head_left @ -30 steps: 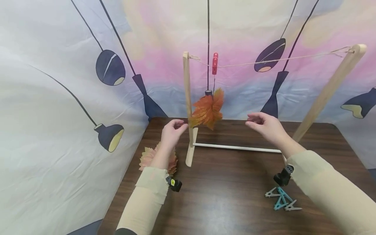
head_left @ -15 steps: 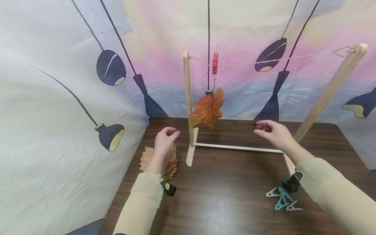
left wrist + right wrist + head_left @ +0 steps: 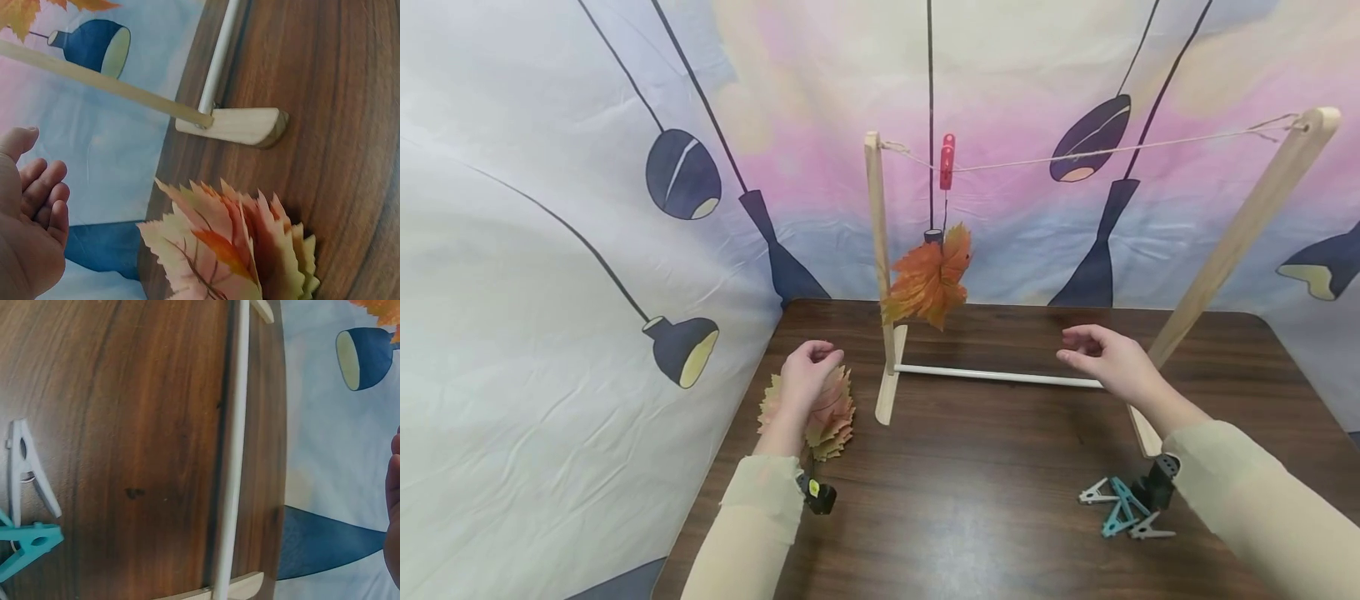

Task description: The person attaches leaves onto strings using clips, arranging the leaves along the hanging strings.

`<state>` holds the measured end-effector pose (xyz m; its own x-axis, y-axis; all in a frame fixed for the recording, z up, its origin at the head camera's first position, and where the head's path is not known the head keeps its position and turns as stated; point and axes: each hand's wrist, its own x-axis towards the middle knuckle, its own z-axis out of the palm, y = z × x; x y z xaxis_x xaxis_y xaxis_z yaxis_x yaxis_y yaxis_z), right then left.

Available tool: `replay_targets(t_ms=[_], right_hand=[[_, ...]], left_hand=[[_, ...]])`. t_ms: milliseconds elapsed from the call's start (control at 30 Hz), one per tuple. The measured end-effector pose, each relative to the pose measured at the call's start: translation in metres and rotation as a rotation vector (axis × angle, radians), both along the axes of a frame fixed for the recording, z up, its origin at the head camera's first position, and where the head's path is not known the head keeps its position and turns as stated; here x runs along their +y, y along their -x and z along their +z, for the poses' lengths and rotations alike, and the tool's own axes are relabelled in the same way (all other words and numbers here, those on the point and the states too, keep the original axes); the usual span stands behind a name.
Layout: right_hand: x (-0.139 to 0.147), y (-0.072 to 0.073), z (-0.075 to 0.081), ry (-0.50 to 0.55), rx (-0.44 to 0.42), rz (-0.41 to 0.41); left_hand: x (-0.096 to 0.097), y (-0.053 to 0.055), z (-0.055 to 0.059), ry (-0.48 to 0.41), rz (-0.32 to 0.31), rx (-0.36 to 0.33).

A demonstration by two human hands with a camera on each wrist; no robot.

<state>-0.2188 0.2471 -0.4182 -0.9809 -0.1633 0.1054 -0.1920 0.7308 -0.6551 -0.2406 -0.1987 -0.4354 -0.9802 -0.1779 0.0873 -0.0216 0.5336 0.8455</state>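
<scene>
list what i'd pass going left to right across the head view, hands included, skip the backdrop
Leaf pile → left wooden post → red clothespin on the string → right hand → right wooden post.

The left arm (image 3: 784, 429) and the right arm (image 3: 1176, 408) are stretched forward, well apart, and are covered in part by pale sleeves (image 3: 1255, 487). The left hand (image 3: 805, 375) is held raised, its fingers loosely bent and its thumb pointed inward. The right hand (image 3: 1110, 363) is angled inward too, its fingers softly curved, with a small gap seen between thumb and fingertips.
</scene>
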Motion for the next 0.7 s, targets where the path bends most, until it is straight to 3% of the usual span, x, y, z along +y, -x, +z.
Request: replay_targets(t_ms=[267,500,700], right_hand=[[0.006,-0.005,-0.009,-0.017,-0.023,0.007],[0.009,-0.010,-0.019,-0.018,-0.052,0.027],[0.008,-0.013,-0.028,-0.012,-0.021,0.035]], left_hand=[[-0.014,-0.009,-0.007,0.016,0.013,-0.030],[-0.030,-0.017,-0.022,0.096,0.049,-0.034],[-0.040,-0.025,-0.034,0.097,0.061,-0.031]])
